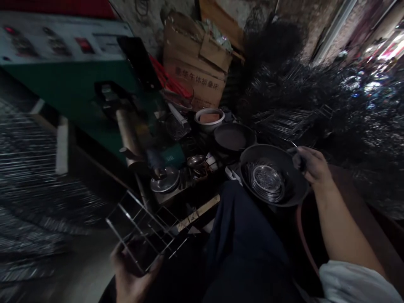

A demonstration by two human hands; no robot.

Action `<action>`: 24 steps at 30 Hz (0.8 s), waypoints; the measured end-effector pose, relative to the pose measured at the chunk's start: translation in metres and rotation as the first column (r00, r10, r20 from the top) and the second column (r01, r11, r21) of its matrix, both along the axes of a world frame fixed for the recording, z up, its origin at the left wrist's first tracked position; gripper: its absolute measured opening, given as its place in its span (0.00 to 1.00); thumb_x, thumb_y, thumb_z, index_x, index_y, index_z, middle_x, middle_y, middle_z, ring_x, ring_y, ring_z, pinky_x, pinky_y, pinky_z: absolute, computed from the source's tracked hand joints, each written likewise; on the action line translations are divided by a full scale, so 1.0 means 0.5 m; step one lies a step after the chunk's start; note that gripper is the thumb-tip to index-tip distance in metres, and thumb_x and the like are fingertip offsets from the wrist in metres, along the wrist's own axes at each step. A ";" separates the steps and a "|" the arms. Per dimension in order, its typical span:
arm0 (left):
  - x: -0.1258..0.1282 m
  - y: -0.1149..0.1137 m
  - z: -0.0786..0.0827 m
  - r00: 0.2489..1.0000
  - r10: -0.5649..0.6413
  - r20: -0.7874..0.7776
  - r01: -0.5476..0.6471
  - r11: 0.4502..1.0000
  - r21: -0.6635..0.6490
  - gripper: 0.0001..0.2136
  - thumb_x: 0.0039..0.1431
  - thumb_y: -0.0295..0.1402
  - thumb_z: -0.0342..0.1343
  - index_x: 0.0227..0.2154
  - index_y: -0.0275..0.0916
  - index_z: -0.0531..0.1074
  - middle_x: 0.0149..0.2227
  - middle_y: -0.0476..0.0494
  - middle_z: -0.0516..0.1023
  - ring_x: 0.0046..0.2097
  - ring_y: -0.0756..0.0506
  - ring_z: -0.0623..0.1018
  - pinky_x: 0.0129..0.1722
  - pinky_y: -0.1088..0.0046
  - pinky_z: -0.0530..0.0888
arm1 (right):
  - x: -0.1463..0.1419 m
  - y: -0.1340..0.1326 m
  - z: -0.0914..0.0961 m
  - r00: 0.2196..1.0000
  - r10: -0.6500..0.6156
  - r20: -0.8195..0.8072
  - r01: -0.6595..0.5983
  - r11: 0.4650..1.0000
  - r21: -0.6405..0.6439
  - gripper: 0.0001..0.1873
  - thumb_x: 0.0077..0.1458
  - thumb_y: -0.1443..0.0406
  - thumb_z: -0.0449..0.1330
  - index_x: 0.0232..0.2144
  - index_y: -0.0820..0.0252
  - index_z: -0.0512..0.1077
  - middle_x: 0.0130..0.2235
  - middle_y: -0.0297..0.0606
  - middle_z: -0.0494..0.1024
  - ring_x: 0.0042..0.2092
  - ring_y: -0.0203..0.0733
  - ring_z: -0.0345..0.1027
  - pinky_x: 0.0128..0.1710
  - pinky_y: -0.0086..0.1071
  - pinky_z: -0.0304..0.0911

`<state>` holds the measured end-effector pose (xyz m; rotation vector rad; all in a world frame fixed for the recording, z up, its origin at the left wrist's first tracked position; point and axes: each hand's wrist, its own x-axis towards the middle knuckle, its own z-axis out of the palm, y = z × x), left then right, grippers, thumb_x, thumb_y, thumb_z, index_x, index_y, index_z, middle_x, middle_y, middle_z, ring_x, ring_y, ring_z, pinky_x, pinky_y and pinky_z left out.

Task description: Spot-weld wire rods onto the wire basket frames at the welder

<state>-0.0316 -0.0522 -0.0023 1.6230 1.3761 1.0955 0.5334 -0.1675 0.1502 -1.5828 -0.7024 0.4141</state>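
Note:
My left hand is closed around the lower end of a small rack of thin metal wire, which tilts up at the lower left. My right hand pinches a thin, curved metal wire over the right rim of a wide dark pan. Inside that pan lies a coil-like pile of shiny wire rings. To the left of the rack stands a machine part with a copper-coloured rod pointing down toward a round metal disc.
A green and white machine with knobs fills the upper left. Beyond the pan are a second dark pan, a white bowl with a brick-like block, and a cardboard box. Wire racks heap up at the right; more wirework stands left.

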 end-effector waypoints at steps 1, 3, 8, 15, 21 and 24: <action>0.007 0.000 0.007 0.999 -0.026 0.027 0.026 1.000 -0.007 0.44 0.43 0.45 0.71 0.62 0.56 0.55 0.51 0.42 0.74 0.48 0.30 0.82 0.45 0.41 0.84 | -0.030 0.015 0.027 0.997 0.074 -0.005 -0.074 0.997 0.020 0.21 0.53 0.49 0.67 0.36 0.62 0.79 0.22 0.33 0.68 0.23 0.36 0.59 0.23 0.31 0.52; 0.022 0.004 0.027 0.993 -0.071 0.090 0.072 0.997 -0.007 0.43 0.42 0.44 0.72 0.61 0.55 0.57 0.53 0.40 0.72 0.54 0.29 0.80 0.54 0.39 0.79 | -0.083 0.055 0.061 0.977 0.214 0.027 -0.214 0.977 0.023 0.21 0.52 0.49 0.68 0.38 0.60 0.80 0.25 0.34 0.71 0.27 0.38 0.63 0.26 0.32 0.57; 0.045 0.015 0.065 0.976 -0.168 0.141 0.160 0.985 0.066 0.39 0.45 0.43 0.72 0.59 0.56 0.59 0.54 0.41 0.71 0.57 0.32 0.77 0.64 0.32 0.68 | -0.163 0.183 0.046 0.903 0.414 0.113 -0.419 0.908 0.028 0.25 0.51 0.44 0.69 0.34 0.59 0.77 0.24 0.31 0.67 0.26 0.35 0.58 0.27 0.31 0.55; 0.027 0.017 0.078 0.972 -0.207 0.113 0.186 0.967 0.172 0.39 0.49 0.36 0.71 0.61 0.53 0.56 0.56 0.40 0.68 0.59 0.35 0.74 0.63 0.39 0.72 | -0.290 0.324 -0.066 0.734 0.672 0.096 -0.663 0.740 -0.112 0.29 0.55 0.39 0.65 0.29 0.59 0.73 0.28 0.33 0.70 0.32 0.37 0.61 0.34 0.31 0.58; 0.016 0.025 0.079 0.973 -0.212 0.091 0.190 0.961 0.199 0.41 0.50 0.34 0.70 0.63 0.52 0.54 0.58 0.38 0.65 0.60 0.35 0.72 0.62 0.41 0.73 | -0.376 0.382 -0.129 0.731 0.672 0.118 -0.666 0.741 -0.092 0.34 0.52 0.37 0.66 0.17 0.57 0.62 0.22 0.29 0.56 0.27 0.35 0.50 0.29 0.33 0.48; 0.013 0.029 0.078 0.974 -0.212 0.085 0.191 0.959 0.208 0.41 0.51 0.35 0.69 0.64 0.51 0.53 0.58 0.38 0.64 0.60 0.35 0.73 0.62 0.42 0.73 | -0.389 0.391 -0.133 0.693 0.707 0.139 -0.696 0.707 -0.124 0.33 0.52 0.40 0.67 0.18 0.57 0.61 0.23 0.29 0.56 0.28 0.35 0.49 0.29 0.33 0.47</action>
